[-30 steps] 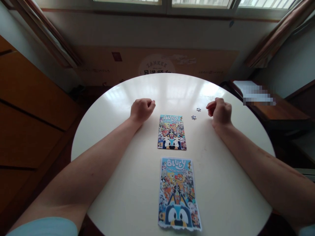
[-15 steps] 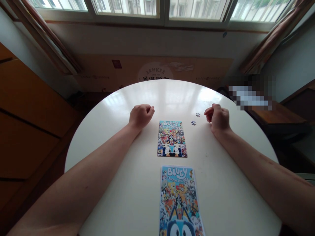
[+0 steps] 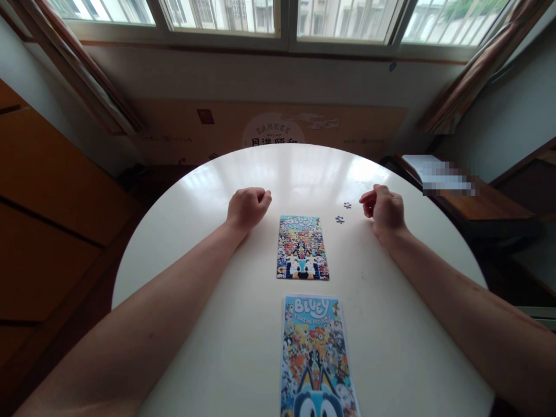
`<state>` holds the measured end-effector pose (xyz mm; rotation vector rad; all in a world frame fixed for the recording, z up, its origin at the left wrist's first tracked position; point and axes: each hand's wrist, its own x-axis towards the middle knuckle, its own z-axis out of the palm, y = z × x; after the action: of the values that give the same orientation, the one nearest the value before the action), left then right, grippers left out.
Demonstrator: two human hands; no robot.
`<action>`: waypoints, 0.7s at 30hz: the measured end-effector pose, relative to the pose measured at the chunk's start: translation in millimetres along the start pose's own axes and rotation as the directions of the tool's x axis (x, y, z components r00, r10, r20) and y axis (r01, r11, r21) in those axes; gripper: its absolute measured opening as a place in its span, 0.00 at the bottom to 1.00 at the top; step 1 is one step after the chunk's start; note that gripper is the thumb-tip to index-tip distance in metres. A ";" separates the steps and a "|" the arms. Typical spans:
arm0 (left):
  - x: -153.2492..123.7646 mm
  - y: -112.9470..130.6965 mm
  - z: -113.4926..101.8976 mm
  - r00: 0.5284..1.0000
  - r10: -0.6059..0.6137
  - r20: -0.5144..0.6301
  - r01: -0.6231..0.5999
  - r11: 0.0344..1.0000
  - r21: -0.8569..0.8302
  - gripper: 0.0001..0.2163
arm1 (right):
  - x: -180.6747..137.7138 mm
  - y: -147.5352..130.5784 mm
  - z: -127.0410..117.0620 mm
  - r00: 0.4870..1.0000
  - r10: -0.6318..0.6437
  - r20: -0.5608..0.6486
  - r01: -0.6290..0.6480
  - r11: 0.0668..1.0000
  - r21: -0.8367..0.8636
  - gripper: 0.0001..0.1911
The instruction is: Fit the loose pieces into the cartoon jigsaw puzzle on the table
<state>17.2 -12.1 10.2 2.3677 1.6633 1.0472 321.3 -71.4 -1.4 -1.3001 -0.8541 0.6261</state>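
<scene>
My left hand rests on the table as a closed fist, left of the puzzle's top edge, with nothing visible in it. On the right, my right hand lies with its fingers curled loosely inward and nothing showing between them. A small jigsaw puzzle with the word "Bluey" and crowded cartoon figures lies flat between my forearms. Two loose puzzle pieces, a farther piece and a nearer piece, lie between the puzzle and my right hand, touching neither. Closer to me is a larger printed sheet with the same picture.
The round white table has a curved far edge. Beyond it, a printed panel stands below the windows. A wooden bench or low table is at the right, a wooden cabinet at the left.
The camera view has shifted very slightly, so the scene sits a little lower. Both hands, the puzzle and the loose pieces keep their places.
</scene>
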 end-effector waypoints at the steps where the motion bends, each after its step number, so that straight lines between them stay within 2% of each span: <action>1: 0.0 -0.2 0.0 1.000 0.001 -0.001 -0.001 1.000 -0.002 0.20 | 0.2 -1.0 -0.3 1.000 0.028 0.003 -0.028 1.000 -0.004 0.22; 5: -0.1 -0.9 0.0 1.000 0.005 0.003 -0.005 1.000 -0.006 0.19 | 2.6 -4.7 -2.7 0.992 0.102 0.076 -0.098 0.994 -0.051 0.16; 7: -0.2 -1.1 -0.2 1.000 0.003 0.008 -0.003 1.000 -0.006 0.19 | 6.1 -4.6 -6.1 0.991 0.069 0.116 -0.056 0.992 -0.113 0.14; 10: -0.4 -1.1 -0.5 1.000 0.003 0.010 -0.003 1.000 -0.006 0.19 | 14.2 0.0 -14.1 0.981 -0.032 0.190 0.089 0.949 -0.304 0.18; 12: -0.6 -1.2 -0.7 1.000 0.010 0.009 -0.010 1.000 -0.008 0.19 | 19.5 5.2 -19.3 0.960 -0.083 0.268 0.210 0.847 -0.488 0.22; 14: -0.7 -1.3 -0.8 1.000 0.015 0.009 -0.014 1.000 -0.009 0.20 | 22.9 10.5 -22.4 0.932 -0.102 0.349 0.318 0.692 -0.648 0.23; 17: -0.7 -1.3 -0.9 1.000 0.014 0.007 -0.014 1.000 -0.003 0.20 | 23.6 15.5 -22.1 0.894 -0.103 0.435 0.427 0.482 -0.765 0.20; 19: -0.6 -1.1 -1.0 1.000 0.011 0.006 -0.011 1.000 0.001 0.20 | 22.6 16.3 -20.2 0.883 -0.111 0.457 0.460 0.403 -0.791 0.18; 21: -0.6 -0.9 -0.9 1.000 0.007 0.007 -0.007 1.000 0.005 0.20 | 22.0 16.0 -18.8 0.878 -0.120 0.463 0.471 0.377 -0.798 0.17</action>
<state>15.9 -12.5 10.2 2.3789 1.6580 1.0356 350.2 -61.3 -13.8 -1.9471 -1.8480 0.0003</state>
